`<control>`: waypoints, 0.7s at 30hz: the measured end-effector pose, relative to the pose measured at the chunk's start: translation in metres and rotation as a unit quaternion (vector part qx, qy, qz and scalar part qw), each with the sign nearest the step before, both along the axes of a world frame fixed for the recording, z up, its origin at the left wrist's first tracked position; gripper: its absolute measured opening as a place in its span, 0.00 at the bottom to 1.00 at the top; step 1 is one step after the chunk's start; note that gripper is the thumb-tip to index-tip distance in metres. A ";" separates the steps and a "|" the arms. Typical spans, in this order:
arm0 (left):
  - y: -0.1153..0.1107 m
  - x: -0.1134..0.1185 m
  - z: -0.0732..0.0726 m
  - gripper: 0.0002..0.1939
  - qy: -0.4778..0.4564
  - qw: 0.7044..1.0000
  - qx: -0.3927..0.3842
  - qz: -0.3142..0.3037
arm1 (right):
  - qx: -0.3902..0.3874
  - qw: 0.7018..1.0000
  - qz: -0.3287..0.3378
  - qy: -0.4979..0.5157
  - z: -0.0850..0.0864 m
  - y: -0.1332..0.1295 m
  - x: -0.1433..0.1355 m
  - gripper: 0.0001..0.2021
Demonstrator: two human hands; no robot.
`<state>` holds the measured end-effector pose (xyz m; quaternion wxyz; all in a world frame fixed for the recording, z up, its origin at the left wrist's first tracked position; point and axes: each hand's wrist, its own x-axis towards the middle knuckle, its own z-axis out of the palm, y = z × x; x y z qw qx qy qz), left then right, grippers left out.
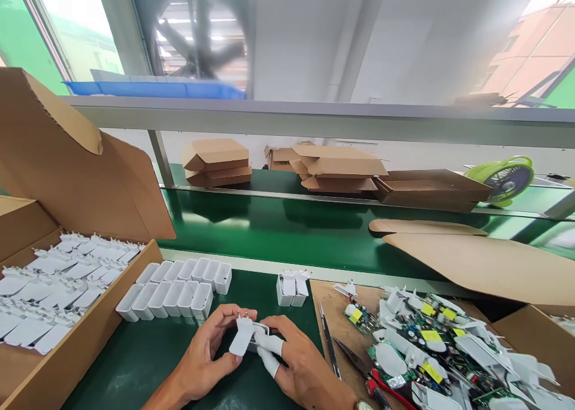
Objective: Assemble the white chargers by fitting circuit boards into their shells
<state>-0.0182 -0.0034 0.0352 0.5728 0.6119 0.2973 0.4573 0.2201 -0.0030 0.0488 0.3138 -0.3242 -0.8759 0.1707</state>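
Observation:
Low in the middle, my left hand (204, 356) pinches a white plastic plug cover (242, 336) with small prongs at its top. My right hand (299, 356), white finger cots on two fingers, closes on a box-shaped white plastic casing (259, 340) right beside the cover. Fingers partly hide the casing, and I cannot tell whether the two parts are joined. Open white casings (166, 297) stand in two rows beyond my left hand. Two more casings (291, 291), with plug covers on top, stand beyond my right hand.
A cardboard box (112, 302) of white plug parts is at left. At right, tweezers (330, 341) and red-handled pliers (371, 374) lie beside a heap of circuit boards with white covers (417, 344). Flat cartons (336, 161) and a green fan (503, 179) are on the back ledge.

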 end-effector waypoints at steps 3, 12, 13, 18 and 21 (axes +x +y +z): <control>-0.001 0.002 -0.003 0.28 0.011 1.000 -0.018 0.019 | 0.021 0.999 -0.018 -0.024 0.001 -0.003 -0.003 0.19; 0.008 0.012 -0.004 0.15 0.152 0.967 0.179 0.103 | 0.086 0.987 -0.024 -0.131 -0.018 -0.006 0.006 0.27; 0.009 0.012 -0.001 0.13 0.162 0.964 0.197 0.077 | 0.095 0.985 -0.026 -0.140 -0.021 -0.006 0.007 0.27; 0.009 0.021 0.005 0.16 0.216 0.952 0.208 0.070 | 0.127 0.978 -0.037 -0.162 -0.028 -0.005 0.008 0.26; 0.009 0.029 0.006 0.14 0.220 0.940 0.218 0.141 | 0.128 0.977 -0.044 -0.165 -0.028 -0.004 0.007 0.28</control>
